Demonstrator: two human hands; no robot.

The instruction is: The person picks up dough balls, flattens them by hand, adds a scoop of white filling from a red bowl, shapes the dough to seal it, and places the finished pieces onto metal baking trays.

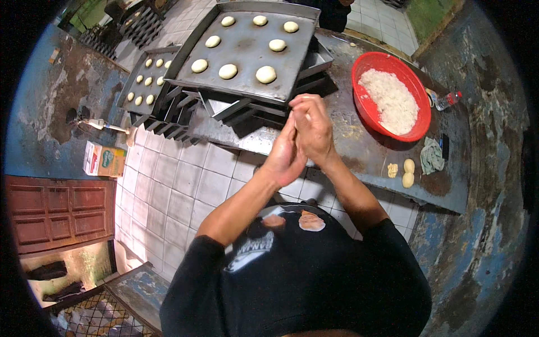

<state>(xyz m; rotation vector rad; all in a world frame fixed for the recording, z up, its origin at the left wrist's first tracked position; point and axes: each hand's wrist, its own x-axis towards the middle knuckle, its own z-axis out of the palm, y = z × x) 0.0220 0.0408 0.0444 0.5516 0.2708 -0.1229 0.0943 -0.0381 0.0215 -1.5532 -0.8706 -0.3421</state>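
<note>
My left hand (287,150) and right hand (313,130) are pressed together, palm against palm, fingers pointing towards twelve o'clock; I cannot tell whether anything lies between them. They are raised in front of my body, near the edge of a worn table (359,149). Taking my hands as the centre of the clock, a large metal tray (242,56) sits at eleven, on top of a stack of dark trays (224,106) laid crosswise. On it are eight pale, round dough balls (227,71), spaced well apart. At ten o'clock, a smaller tray (140,68) bears more pale pieces. At two, a red bowl (362,109) holds a white, shredded-looking mass (391,101). Between three and four, two smooth yellowish lumps (409,166) touch each other, with a smaller rough piece (392,170) just beside them and a crumpled grey-green cloth (432,155) near.
</note>
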